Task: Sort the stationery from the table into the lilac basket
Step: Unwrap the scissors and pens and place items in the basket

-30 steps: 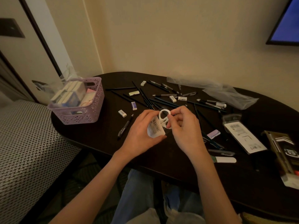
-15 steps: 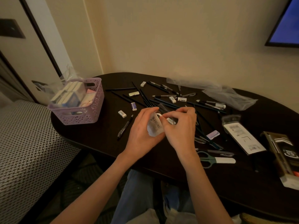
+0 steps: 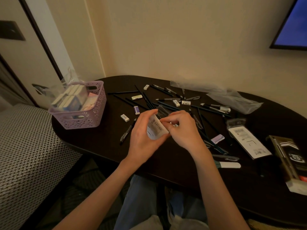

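Two hands (image 3: pixel 166 130) on barcoded packet (image 3: pixel 156 129) — long axis upright, slightly tilted

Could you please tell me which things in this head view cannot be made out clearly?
- What the white barcoded pack holds: the left hand and right hand cover it.
- Basket contents: blurred boxes under clear plastic.
- Print on the erasers, such as this one: too small.
- Boxed item at right: dark, and partly cut off by the frame edge.
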### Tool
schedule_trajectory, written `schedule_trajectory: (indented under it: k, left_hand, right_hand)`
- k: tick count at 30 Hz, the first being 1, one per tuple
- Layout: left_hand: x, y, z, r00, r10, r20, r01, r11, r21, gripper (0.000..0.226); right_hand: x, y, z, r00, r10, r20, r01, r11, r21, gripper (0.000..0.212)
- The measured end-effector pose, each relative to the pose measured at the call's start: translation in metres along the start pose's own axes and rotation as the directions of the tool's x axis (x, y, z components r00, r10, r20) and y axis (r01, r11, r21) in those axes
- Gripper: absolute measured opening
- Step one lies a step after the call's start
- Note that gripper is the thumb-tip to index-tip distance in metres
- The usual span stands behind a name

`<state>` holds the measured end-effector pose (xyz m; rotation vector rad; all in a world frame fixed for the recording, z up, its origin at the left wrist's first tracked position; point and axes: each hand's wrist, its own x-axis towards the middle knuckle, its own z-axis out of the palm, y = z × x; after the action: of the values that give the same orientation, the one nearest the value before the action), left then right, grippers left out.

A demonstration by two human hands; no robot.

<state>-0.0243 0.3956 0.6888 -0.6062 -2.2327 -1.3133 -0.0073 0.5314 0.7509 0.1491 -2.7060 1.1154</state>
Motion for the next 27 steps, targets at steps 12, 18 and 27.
schedule_trajectory:
  k: [12,18,27]
  left_hand:
    - [0.014,0.009,0.004,0.996,-0.088,-0.028,0.087,0.996,-0.033,0.082]
    - [0.011,0.016,0.02,0.99,-0.138,0.029,0.14,0.988,-0.06,0.097]
    - [0.01,-0.001,0.016,0.974,-0.114,0.194,0.163,0.952,-0.26,0.053]
  right_hand:
    - [0.0,0.006,-0.004,0.969,0.107,-0.224,-0.04,0.957,0.287,0.035]
    - [0.002,0.016,-0.013,0.968,0.132,-0.212,-0.076,0.964,0.254,0.01]
    - [0.005,0.033,-0.019,0.986,0.093,-0.135,-0.059,0.97,0.235,0.011]
